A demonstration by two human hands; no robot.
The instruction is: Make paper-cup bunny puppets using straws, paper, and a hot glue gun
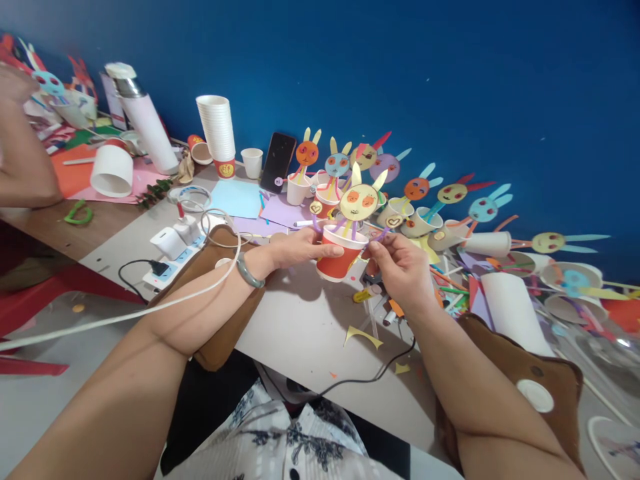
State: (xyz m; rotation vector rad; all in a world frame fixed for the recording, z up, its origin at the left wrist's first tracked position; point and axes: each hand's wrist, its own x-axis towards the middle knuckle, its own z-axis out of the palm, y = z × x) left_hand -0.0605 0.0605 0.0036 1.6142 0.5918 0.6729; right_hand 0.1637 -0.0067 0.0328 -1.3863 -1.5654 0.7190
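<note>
Grips the red paper cup (336, 264) in the left hand (300, 245), thumb across its near side. Pinches a purple paper strip (383, 235) at the cup's side with the right hand (406, 268). Cannot tell about contact between right fingertips and cup wall. Cup directly between both hands, above the table (300, 340): to the right of the left hand, just left of the right; left nearer, already wrapped around it. Long axis near upright, slight lean, yellow rabbit face (358, 202) above the rim. Other paper rabbits (415, 189) beyond; yellow tube (366, 293) below, near the right hand.
</note>
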